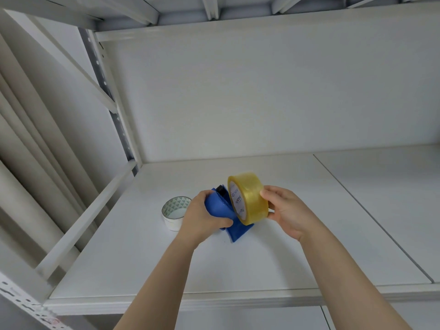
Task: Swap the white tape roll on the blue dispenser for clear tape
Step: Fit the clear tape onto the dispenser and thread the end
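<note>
Blue dispenser (238, 231) in left hand (198, 217), clear tape (250, 198) in right hand (288, 214).

blue dispenser (238, 231) partly hidden under left hand (202, 217), clear tape (252, 198) label blurred (unreadable)

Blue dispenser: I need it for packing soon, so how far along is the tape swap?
Done: the white tape roll is off and lies on the shelf beside the blue dispenser. In hand: the left hand grips the dispenser while the right hand holds the clear tape roll at its side. Left: seating that roll fully, which I cannot confirm here, and threading the tape.
</note>
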